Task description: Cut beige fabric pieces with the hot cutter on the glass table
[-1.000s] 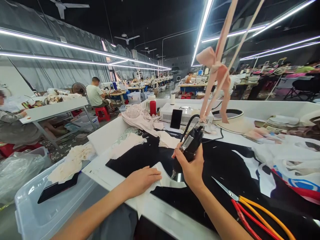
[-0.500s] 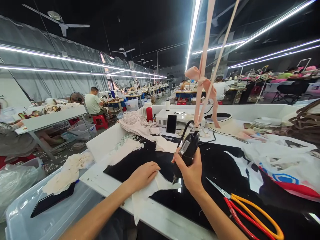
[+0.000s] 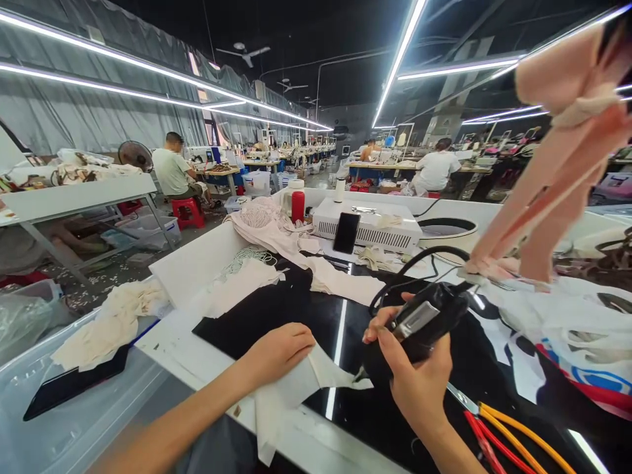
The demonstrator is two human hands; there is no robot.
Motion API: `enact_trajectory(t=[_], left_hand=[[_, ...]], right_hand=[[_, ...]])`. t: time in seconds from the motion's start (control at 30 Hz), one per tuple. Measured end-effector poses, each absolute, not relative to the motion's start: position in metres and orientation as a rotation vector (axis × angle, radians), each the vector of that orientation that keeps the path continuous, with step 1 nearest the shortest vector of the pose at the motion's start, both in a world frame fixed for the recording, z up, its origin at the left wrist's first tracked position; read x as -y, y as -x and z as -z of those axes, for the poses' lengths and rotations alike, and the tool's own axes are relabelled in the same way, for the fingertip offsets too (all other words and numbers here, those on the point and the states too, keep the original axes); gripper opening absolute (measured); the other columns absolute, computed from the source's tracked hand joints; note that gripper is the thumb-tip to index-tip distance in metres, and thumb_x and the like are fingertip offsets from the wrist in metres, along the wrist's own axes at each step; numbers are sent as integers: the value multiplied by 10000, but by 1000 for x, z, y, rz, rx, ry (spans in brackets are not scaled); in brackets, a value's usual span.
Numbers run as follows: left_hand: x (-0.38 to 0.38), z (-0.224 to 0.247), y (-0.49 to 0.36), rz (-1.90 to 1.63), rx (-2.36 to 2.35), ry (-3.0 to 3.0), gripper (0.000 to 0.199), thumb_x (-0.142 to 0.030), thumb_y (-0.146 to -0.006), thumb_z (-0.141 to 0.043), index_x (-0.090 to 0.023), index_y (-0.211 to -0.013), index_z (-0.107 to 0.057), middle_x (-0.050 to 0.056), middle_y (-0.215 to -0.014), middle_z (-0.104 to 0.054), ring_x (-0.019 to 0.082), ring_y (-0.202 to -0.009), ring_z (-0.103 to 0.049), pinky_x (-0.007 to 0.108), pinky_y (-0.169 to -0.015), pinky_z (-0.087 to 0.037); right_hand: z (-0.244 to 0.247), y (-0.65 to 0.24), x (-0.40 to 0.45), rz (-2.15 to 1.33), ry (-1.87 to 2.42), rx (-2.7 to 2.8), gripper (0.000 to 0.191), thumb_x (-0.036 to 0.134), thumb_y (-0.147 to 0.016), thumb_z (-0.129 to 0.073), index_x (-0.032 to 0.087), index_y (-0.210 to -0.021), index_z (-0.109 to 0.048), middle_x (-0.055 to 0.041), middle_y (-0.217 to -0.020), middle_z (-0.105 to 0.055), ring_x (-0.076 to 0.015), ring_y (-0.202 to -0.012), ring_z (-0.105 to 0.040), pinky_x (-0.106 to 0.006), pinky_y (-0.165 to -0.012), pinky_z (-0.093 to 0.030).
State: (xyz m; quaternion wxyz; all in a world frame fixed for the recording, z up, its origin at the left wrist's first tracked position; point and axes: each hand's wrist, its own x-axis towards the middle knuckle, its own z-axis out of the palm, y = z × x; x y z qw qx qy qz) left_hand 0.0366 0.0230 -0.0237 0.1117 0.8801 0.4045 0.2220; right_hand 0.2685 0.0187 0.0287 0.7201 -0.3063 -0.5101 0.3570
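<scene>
My left hand (image 3: 279, 352) rests at the near edge of the black glossy work surface (image 3: 316, 316), its fingers together and bent over a cream fabric piece (image 3: 296, 385). Part of that fabric hangs over the table's white edge. In my right hand (image 3: 419, 378) is a black corded hand tool (image 3: 434, 313), gripped around its body and tilted. The tool's narrow tip is at the right end of the fabric. Pink fabric straps (image 3: 553, 171) run upward from the tool's top. Scissors (image 3: 488, 411) with orange and red handles lie right of my right wrist.
Cream fabric pieces (image 3: 241, 289) lie at the back left. A white vented box (image 3: 370, 220), a phone (image 3: 346, 232) and a red bottle (image 3: 297, 205) stand behind. A plastic bag (image 3: 587, 336) sits at right; a plastic bin (image 3: 123, 411) is at left. Other people work farther off.
My right hand has moved right and nearer with the tool, which leans over more. The straps now loom large at right. My left hand stays on the fabric; the view has shifted.
</scene>
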Motion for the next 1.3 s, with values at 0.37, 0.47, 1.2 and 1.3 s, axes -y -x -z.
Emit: enact_trajectory(t=[0.37, 0.47, 1.2, 1.3], left_hand=[[-17, 26, -28, -726, -1080, -2561, 303, -249, -1115, -418, -208, -1240, -691, 66, -1235, -691, 188, -1174, -647, 317, -1021, -550], [-16, 27, -29, -743, -1090, -2557, 305, -262, -1120, -418, -201, -1244, -689, 70, -1229, -692, 189, -1163, -651, 321, -1016, -557], [-14, 31, -32, -764, -1106, -2593, 275, -216, -1111, -421, -163, -1218, -670, 86, -1229, -690, 212, -1196, -654, 317, -1035, -570], [-13, 31, -32, -763, -1116, -2601, 287, -231, -1117, -406, -167, -1217, -667, 83, -1242, -686, 208, -1210, -648, 321, -1049, -563]], right_hand=[[-38, -254, -30, -852, 617, 1087, 470, 233, -849, -786, 309, -1249, -553, 40, -814, -657, -147, -631, -642, -338, -627, -567], [-42, -234, -48, -849, 599, 1061, 465, 259, -848, -787, 306, -1244, -546, 52, -812, -643, -134, -616, -627, -327, -621, -557], [-29, -202, -69, -886, 585, 1126, 463, 256, -863, -743, 321, -1246, -491, 63, -820, -638, -125, -612, -625, -306, -614, -533], [-29, -201, -68, -872, 600, 1127, 461, 253, -870, -736, 319, -1254, -491, 62, -820, -638, -123, -610, -626, -305, -614, -534]])
